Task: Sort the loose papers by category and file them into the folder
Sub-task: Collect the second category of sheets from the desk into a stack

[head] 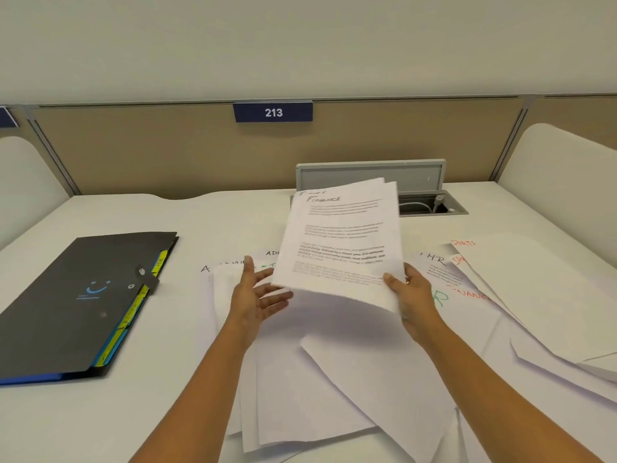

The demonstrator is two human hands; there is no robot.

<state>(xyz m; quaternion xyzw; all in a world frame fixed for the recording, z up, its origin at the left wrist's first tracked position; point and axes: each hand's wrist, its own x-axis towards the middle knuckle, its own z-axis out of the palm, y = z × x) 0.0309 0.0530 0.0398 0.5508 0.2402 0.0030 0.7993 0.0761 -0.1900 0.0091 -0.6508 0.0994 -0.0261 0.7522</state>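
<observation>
My right hand point(412, 295) grips the lower right corner of a small stack of white sheets point(340, 242) headed "Finance", lifted and tilted above the desk. My left hand point(257, 292) is open beside the stack's lower left corner, fingers spread, touching or just short of the paper's edge. Beneath both hands loose white papers point(334, 379) lie spread over the desk, some hand-labelled "Admin", "HR", "Sports" and "Finance". A closed black expanding folder point(73, 302) with yellow and blue tabs lies flat at the left.
A white desk point(187, 222) runs to a beige partition with a "213" sign point(273, 112). Behind the held sheets a grey cable hatch point(430, 195) stands open. More papers point(547, 295) are piled at the right edge.
</observation>
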